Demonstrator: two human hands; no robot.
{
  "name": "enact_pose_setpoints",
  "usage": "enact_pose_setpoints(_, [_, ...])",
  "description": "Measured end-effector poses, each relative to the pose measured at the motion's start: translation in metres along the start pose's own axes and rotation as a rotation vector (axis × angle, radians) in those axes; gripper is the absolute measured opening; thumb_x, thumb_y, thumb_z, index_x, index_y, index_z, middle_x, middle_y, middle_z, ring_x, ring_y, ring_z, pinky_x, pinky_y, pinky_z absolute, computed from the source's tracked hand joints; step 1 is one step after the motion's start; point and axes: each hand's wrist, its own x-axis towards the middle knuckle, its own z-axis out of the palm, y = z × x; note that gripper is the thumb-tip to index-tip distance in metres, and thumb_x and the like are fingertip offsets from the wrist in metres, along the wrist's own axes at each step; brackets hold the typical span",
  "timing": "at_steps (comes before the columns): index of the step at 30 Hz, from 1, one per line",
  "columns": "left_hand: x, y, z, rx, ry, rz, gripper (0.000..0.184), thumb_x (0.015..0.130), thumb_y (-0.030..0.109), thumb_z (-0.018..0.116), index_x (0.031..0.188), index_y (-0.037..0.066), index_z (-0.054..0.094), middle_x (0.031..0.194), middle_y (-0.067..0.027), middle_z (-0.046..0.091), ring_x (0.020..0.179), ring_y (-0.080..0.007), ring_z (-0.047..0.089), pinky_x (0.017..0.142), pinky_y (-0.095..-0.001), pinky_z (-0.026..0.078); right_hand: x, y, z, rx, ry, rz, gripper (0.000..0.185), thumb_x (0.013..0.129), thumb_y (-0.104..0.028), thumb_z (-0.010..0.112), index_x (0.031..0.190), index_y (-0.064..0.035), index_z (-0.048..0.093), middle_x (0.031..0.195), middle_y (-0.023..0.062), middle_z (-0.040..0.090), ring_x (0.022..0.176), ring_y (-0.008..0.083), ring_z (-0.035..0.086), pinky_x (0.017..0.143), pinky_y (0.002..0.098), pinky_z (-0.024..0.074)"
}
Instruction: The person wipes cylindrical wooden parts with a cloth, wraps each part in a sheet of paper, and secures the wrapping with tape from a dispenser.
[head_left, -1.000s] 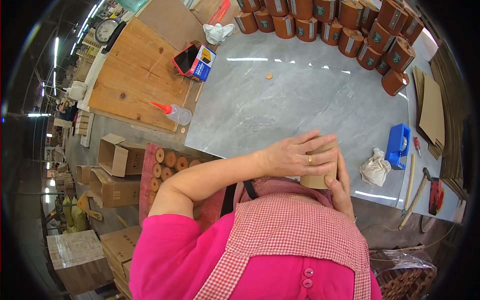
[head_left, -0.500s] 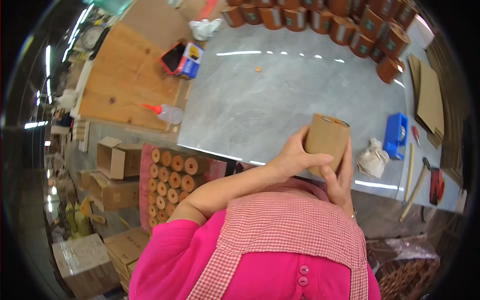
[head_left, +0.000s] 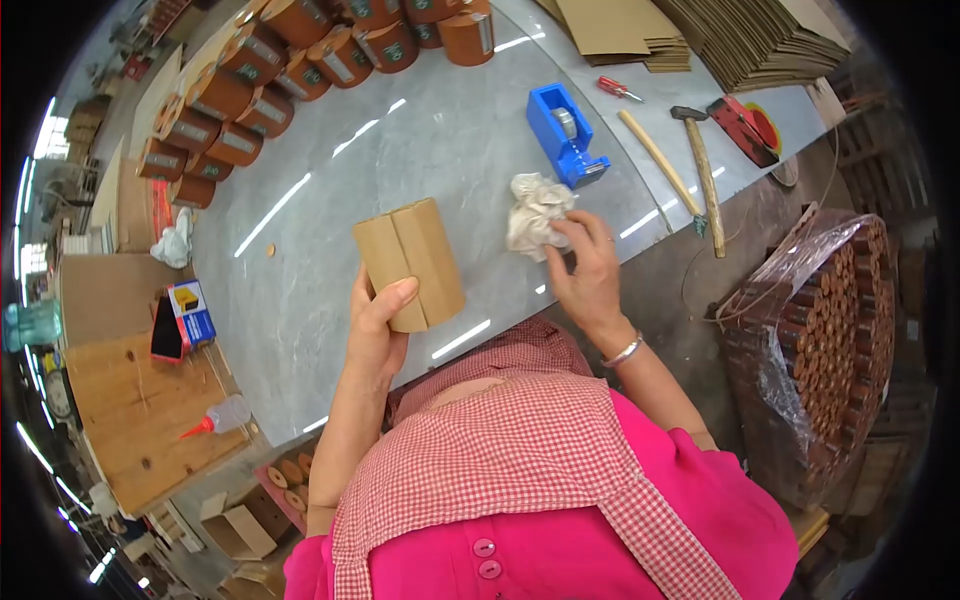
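Note:
A piece wrapped in brown cardboard (head_left: 415,260) is held over the grey table by my left hand (head_left: 375,325), its thumb across the front near the seam. My right hand (head_left: 588,270) is at a crumpled white cloth (head_left: 538,215), with thumb and fingertips at the cloth's lower right edge; the fingers are bent and apart. Just behind the cloth stands a blue tape dispenser (head_left: 565,135) with a roll in it.
Brown cylinders with labels (head_left: 385,45) are stacked at the back left. Cardboard sheets (head_left: 735,40), a red screwdriver (head_left: 620,89), a stick (head_left: 660,160) and a hammer (head_left: 704,175) lie rightward. A red-tipped bottle (head_left: 225,415) stands at the left.
The view has swung to the right. My right hand has let go of the wrapped piece and moved to the white cloth. My left hand still holds the piece.

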Motion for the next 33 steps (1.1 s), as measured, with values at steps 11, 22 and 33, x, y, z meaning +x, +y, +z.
enact_pose_setpoints(11, [0.091, 0.045, 0.050, 0.045, -0.363, 0.057, 0.072, 0.081, 0.024, 0.074, 0.141, -0.002, 0.045, 0.129, -0.0129, 0.060, 0.116, -0.0223, 0.063, 0.098, -0.0369, 0.053, 0.063, 0.007, -0.024, 0.011, 0.392, 0.015, 0.019, 0.084, -0.010, 0.073, 0.100, -0.0023, 0.070, 0.111, 0.0140, 0.064, 0.104, 0.0337, 0.059, 0.089, 0.0412, 0.0466])
enact_pose_setpoints(22, [0.221, 0.041, 0.132, 0.222, -0.654, -0.102, 0.058, 0.074, 0.027, 0.085, 0.119, -0.001, 0.062, 0.104, -0.0131, 0.070, 0.091, -0.0232, 0.070, 0.080, -0.0369, 0.058, 0.105, 0.102, 0.007, 0.470, -0.117, 0.392, 0.027, 0.101, -0.019, 0.063, 0.093, 0.0054, 0.071, 0.093, 0.0037, 0.067, 0.086, 0.0120, 0.058, 0.082, 0.0280, 0.0464])
enact_pose_setpoints(33, [0.226, 0.030, 0.136, 0.100, -0.676, -0.236, 0.066, 0.077, 0.033, 0.080, 0.126, -0.005, 0.058, 0.109, -0.0199, 0.069, 0.095, -0.0281, 0.072, 0.087, -0.0419, 0.058, 0.103, 0.103, 0.005, 0.630, -0.038, 0.442, 0.021, 0.101, -0.012, 0.064, 0.091, 0.0047, 0.072, 0.096, 0.0042, 0.063, 0.091, 0.0109, 0.056, 0.088, 0.0272, 0.0434])
